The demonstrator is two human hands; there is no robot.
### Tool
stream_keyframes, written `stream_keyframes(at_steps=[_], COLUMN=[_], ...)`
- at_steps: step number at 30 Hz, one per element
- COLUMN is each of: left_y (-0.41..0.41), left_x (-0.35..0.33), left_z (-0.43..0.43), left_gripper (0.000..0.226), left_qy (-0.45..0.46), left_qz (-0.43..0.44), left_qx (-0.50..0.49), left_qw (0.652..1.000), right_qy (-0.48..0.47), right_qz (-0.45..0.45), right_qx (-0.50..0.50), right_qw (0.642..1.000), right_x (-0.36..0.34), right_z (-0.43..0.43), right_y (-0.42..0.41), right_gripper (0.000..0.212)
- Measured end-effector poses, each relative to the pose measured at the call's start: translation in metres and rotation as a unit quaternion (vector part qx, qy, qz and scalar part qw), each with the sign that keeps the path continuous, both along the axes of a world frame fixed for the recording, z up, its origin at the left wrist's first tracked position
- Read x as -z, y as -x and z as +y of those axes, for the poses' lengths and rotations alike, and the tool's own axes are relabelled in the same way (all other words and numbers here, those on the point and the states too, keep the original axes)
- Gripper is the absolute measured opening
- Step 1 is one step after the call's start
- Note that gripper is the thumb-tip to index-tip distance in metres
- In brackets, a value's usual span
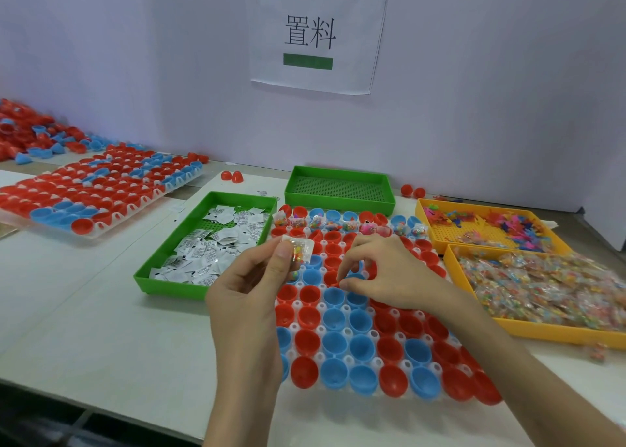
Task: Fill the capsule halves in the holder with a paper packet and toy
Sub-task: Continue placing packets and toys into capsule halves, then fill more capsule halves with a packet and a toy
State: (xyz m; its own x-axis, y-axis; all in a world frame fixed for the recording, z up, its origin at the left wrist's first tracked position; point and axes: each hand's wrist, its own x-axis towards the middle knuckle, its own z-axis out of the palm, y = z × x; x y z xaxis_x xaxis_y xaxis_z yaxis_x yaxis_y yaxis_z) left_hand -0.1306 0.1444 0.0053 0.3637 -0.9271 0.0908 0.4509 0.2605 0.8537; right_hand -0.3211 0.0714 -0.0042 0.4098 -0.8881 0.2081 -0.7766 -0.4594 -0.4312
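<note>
Tabletop of white laminate (84,311) carries the whole station. At its centre lies the white plastic holder (294,327), its pockets seated with red and blue capsule halves (333,343), open side up. To the right sits a yellow plastic tray (548,334) heaped with clear bagged toys, and behind it a second yellow tray (474,206) of loose coloured plastic figures. Left of the holder, a green plastic tray (169,288) holds small white paper packets (216,243). Another green tray (338,202) stands behind the holder.

Only the far row of halves shows bagged toys inside. The rows nearer the person look empty, so by my reading most of the filling is yet to do. Whether the far row also has paper packets I cannot tell.

The left hand (250,284) is raised over the holder's left side, thumb and fingers pinching a clear toy packet (298,250) with coloured pieces inside. It hangs above the second and third rows and is not yet in a cup. The right hand (389,270) reaches down with its fingers curled, their tips at a blue half in the third row. I cannot tell whether they hold anything.
</note>
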Motion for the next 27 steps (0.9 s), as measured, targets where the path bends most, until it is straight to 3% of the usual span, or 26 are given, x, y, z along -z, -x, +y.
stream_keyframes(at_steps=[6, 9, 12, 16, 19, 24, 27], left_y=[-0.001, -0.001, -0.001, -0.003, -0.009, -0.027, -0.043], left_x=[-0.001, -0.001, 0.0, -0.002, -0.002, 0.0, 0.0], left_z=[0.0, 0.0, 0.002, 0.002, 0.002, -0.005, -0.007], left_gripper=[0.013, 0.014, 0.015, 0.018, 0.025, 0.02, 0.018], left_qy=[-0.002, -0.004, -0.003, 0.007, 0.015, 0.016, 0.02], left_qz=[-0.001, 0.003, 0.006, 0.006, 0.0, -0.019, -0.094], left_qx=[-0.005, -0.006, -0.008, -0.011, -0.019, -0.034, -0.037], left_qw=[1.0, 1.0, 1.0, 1.0, 1.0, 0.999, 0.995], right_qy=[0.014, 0.045, 0.022, 0.012, 0.026, 0.06, 0.095], right_qz=[-0.04, -0.128, -0.202, -0.323, -0.268, -0.303, -0.312], right_qx=[0.003, 0.04, 0.055, 0.192, 0.276, 0.214, 0.224], right_qw=[0.999, 0.99, 0.978, 0.927, 0.923, 0.927, 0.918], right_x=[-0.004, -0.013, -0.031, -0.06, -0.071, -0.06, -0.04], right_z=[-0.003, -0.008, -0.028, -0.091, -0.11, -0.063, -0.023], right_y=[-0.001, 0.0, 0.002, 0.013, 0.029, 0.044, 0.06], right_gripper=[0.01, 0.02, 0.015, 0.011, 0.011, 0.021, 0.021])
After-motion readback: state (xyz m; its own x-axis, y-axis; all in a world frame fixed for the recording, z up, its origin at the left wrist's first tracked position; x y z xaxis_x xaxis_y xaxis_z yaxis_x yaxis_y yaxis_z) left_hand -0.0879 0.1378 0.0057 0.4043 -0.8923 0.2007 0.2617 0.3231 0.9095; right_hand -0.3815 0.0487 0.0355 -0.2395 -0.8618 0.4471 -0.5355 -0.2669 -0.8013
